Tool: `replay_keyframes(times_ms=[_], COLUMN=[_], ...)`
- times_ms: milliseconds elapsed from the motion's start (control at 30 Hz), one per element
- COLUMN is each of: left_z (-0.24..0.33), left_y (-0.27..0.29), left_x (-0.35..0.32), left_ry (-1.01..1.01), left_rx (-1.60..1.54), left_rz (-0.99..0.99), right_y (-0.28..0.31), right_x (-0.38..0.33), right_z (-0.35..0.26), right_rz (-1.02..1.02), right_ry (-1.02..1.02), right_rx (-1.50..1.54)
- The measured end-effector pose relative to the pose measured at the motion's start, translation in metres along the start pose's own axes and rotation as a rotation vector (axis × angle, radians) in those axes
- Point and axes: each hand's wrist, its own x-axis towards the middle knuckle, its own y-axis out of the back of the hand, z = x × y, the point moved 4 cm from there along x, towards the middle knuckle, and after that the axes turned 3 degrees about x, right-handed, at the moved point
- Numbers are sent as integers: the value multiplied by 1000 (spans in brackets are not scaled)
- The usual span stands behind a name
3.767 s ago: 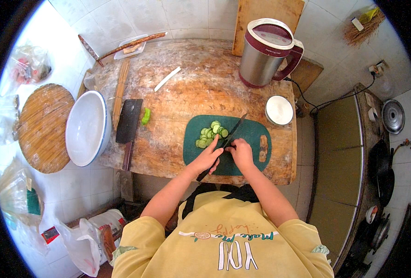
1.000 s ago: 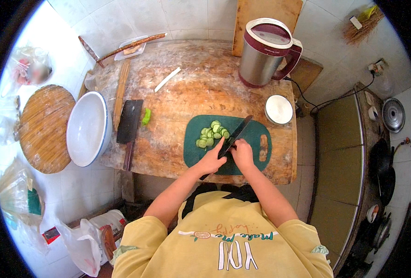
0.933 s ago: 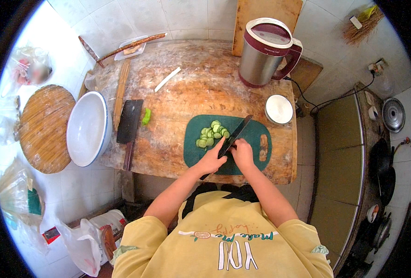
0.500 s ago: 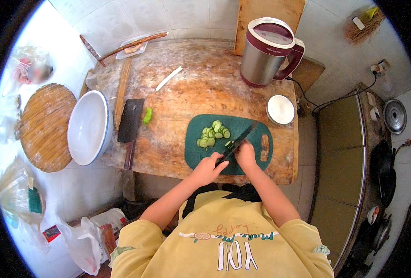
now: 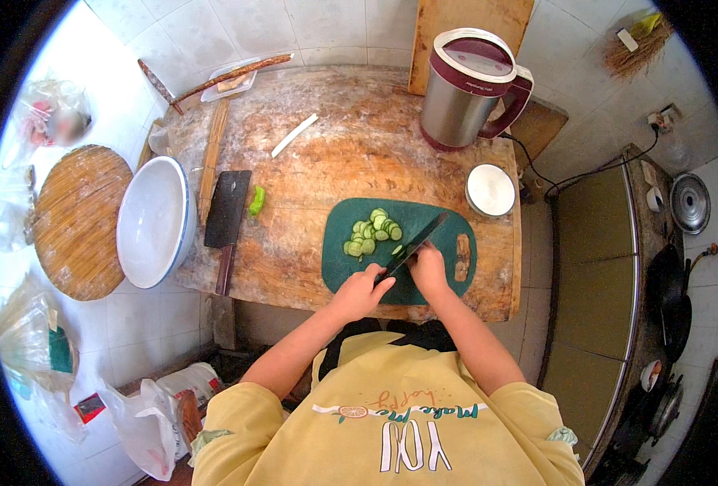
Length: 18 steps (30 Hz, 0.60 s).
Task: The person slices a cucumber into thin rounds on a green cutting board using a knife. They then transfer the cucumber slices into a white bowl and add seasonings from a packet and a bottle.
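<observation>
A green cutting board [image 5: 344, 212] lies near the front edge of the wooden table. My left hand [image 5: 360, 295] is wrapped round the handle of a dark-bladed knife [image 5: 425, 235], whose blade slants across the board toward the far right. On the right of the blade, my right hand [image 5: 428, 270] is closed, fingertips bent beside it, on a cucumber mostly hidden by the fingers. A freshly cut slice [image 5: 398, 251] rests against the blade's left side. Farther left on the board sits a loose pile of round cucumber slices [image 5: 371, 233].
Left on the table are a cleaver [image 5: 228, 209], a green pepper piece [image 5: 257, 200] and a large white basin [image 5: 155, 223]. A white bowl [image 5: 490, 190] stands right of the board, behind it a steel-and-maroon soymilk maker [image 5: 468, 93] with a cord. A white strip [image 5: 295, 135] lies mid-table.
My left hand has drawn slightly left and toward me with the knife. My right hand stays almost in place, and the slice pile looks the same.
</observation>
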Motion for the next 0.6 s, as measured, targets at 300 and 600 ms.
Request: replay_keyframes(times_ms=[300,600], left_z=[0,11], left_y=[2,5], left_x=[-4,10], left_ry=[-7,6], left_rx=[87,81], left_rz=[5,-31], right_y=[-1,1], right_x=[-1,2], right_z=[1,-1], right_rz=[-17,-38], right_ry=[-36,-69], right_rx=[-5,8])
